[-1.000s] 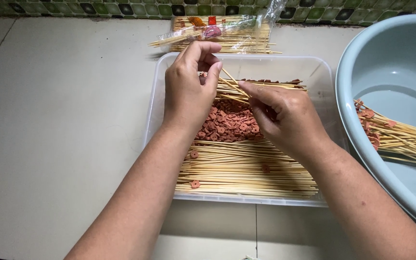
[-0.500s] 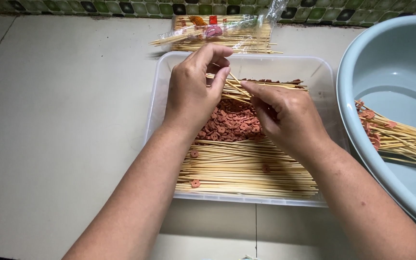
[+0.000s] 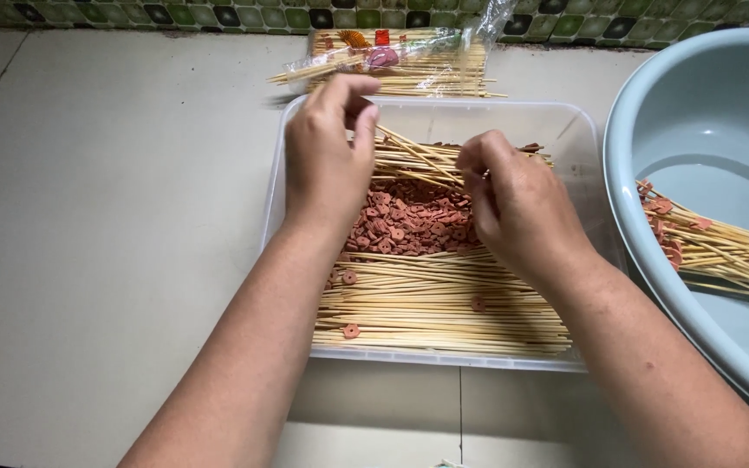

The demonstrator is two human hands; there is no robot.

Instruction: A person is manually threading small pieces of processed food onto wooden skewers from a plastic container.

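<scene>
A clear plastic tray point(image 3: 565, 117) holds a bed of bamboo skewers point(image 3: 444, 303) and a heap of small reddish-brown slices point(image 3: 409, 217). My left hand point(image 3: 327, 160) hovers over the tray's far left, thumb and fingers pinched on the end of one thin skewer point(image 3: 413, 149). That skewer slants right toward my right hand point(image 3: 517, 204), whose fingers are curled around its other end above the slices. Whether a slice sits between those fingers is hidden.
A pale blue basin point(image 3: 695, 113) at the right holds skewers threaded with slices point(image 3: 713, 247). A plastic bag of fresh skewers point(image 3: 400, 56) lies behind the tray, by a green tiled wall edge point(image 3: 218, 13). All rests on a beige tiled counter point(image 3: 114, 225).
My left hand has shifted left and slightly away from the right hand along the skewer. The right hand has stayed over the slices with fingers curled tighter.
</scene>
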